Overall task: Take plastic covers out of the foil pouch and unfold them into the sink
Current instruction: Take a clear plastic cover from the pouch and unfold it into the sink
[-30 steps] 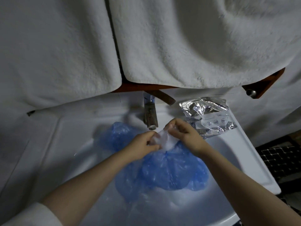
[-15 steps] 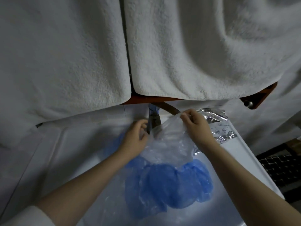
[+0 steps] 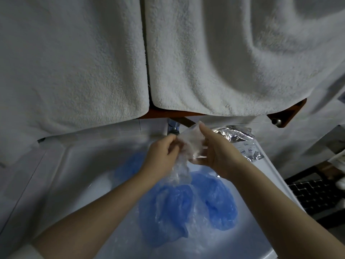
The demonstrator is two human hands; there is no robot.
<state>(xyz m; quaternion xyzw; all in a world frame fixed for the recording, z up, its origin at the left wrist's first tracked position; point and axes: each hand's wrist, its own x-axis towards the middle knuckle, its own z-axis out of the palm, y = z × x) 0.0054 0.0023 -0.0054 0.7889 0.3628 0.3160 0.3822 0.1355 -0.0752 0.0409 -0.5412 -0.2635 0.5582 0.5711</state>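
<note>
Over the white sink (image 3: 78,176) both hands hold one clear plastic cover (image 3: 188,144). My left hand (image 3: 161,156) pinches its left side. My right hand (image 3: 214,152) grips its right side with the thumb up at its top edge. The cover's lower part hangs crumpled between the hands. Blue plastic covers (image 3: 214,199) lie spread in the sink basin below. The silver foil pouch (image 3: 239,139) lies on the sink's right rim, just behind my right hand.
A metal tap (image 3: 173,127) stands right behind the hands. Two white towels (image 3: 214,58) hang over a brown wooden rail (image 3: 285,116) above the sink. A dark patterned floor mat (image 3: 317,195) lies to the right of the sink.
The clear cover was a small wad, then got stretched wide between the hands. Now the hands are close together again and the cover hangs bunched. The view has tilted up.
</note>
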